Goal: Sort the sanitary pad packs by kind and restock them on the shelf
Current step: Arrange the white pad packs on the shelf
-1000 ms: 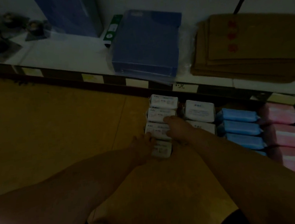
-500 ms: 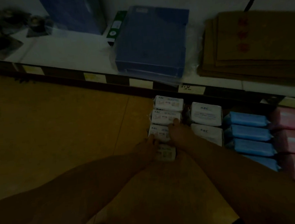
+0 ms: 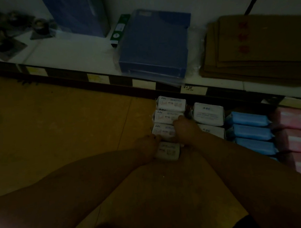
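Dim light: L hand (image 3: 149,142) & R hand (image 3: 183,127) rest on a column of white pad packs (image 3: 170,104), w/ blue packs (image 3: 247,118) then pink packs (image 3: 290,117) to its right, below a shelf (image 3: 80,54) w/ a blue box (image 3: 153,45).

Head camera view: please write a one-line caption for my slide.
Left hand and right hand touch the row of white packs, beside blue packs and pink packs.

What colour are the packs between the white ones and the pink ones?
The packs are light blue; the head view shows them best.
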The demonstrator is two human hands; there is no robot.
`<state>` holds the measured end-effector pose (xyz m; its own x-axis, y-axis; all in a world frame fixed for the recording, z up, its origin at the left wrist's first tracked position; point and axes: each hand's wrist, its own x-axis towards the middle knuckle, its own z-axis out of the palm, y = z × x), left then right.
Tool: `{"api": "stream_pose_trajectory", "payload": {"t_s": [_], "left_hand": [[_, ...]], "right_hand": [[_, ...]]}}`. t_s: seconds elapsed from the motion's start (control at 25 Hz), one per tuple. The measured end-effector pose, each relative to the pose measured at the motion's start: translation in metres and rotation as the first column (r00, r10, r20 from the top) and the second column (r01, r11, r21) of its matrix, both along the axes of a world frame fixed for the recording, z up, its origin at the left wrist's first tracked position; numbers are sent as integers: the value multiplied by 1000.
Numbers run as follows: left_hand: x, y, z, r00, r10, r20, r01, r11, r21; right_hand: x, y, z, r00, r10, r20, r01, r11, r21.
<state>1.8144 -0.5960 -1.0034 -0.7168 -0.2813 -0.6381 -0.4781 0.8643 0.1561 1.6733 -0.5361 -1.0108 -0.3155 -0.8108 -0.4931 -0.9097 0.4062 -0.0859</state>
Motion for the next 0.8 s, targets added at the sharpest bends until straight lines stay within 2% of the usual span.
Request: {"api": "stream_pose_trajectory", "payload": {"t_s": [0.08,0.16,0.28,0.36,0.48,0.56,0.8], "left_hand": [[2,-2,8,999,11,-48,-9,999,36],[1,-4,20,995,28,-97,-19,995,100],[-2,-17,47,980,103,-173,-61,971,230],[-4,-32,68,956,202,-213,-123,935,333],[-9,-53,100,890,357,-283,-182,847,499],[-14,-61,118,831,473,-293,-195,741,643],[-30,-83,155,711,656,-253,-124,472,873]], "right_hand": [[-5,4,12,997,-59,54,60,998,-18],[-13,10,25,947,-202,249,222,974,-52],[-29,18,48,764,-335,552,472,873,-124],[-37,22,63,617,-354,703,630,758,-172],[-46,25,87,400,-266,877,817,537,-210],[-51,21,105,321,-183,929,877,428,-219],[-62,8,139,279,-44,959,935,242,-261]]}}
